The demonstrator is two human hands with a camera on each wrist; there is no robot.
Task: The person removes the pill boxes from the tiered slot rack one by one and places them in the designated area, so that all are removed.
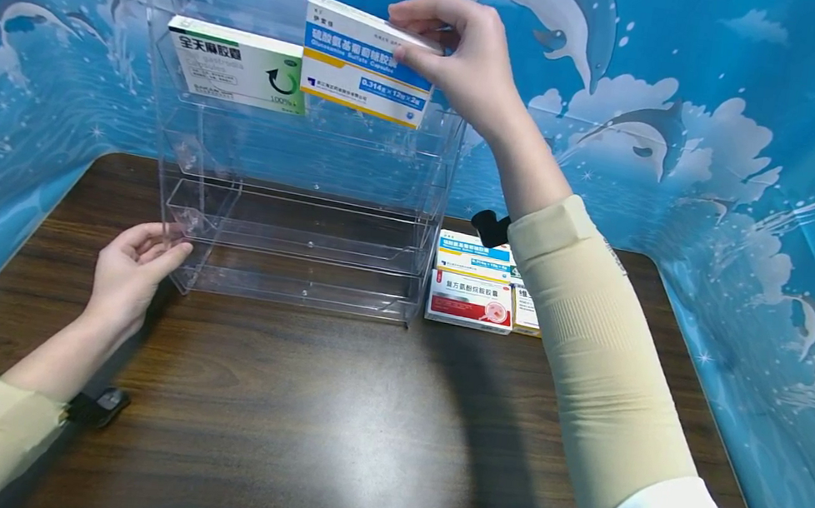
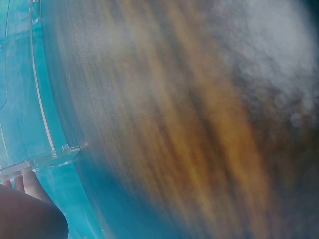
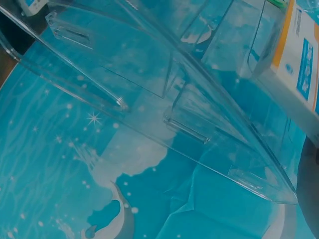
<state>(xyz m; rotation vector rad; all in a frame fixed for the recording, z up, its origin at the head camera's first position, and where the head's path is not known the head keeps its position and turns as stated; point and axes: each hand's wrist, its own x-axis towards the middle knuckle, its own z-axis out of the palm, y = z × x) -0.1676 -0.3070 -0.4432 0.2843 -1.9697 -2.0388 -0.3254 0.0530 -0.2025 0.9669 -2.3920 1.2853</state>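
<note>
My right hand (image 1: 467, 60) grips a blue, white and yellow medicine box (image 1: 369, 61) by its right end, at the top tier of a clear acrylic rack (image 1: 310, 243). Left of it, a green and white medicine box (image 1: 240, 67) stands in the same tier, their edges meeting in the head view. In the right wrist view the held box (image 3: 299, 64) shows at the right edge beside the rack's side panel. My left hand (image 1: 130, 268) pinches the rack's lower left side edge between thumb and fingers. Only part of that hand (image 2: 30, 209) shows in the left wrist view.
Several medicine boxes lie on the brown table (image 1: 267, 422) to the right of the rack, among them a red and white box (image 1: 470, 299) and a blue and white box (image 1: 471, 255). My right forearm partly covers them. A dolphin-print curtain (image 1: 737, 141) surrounds the table's back and sides.
</note>
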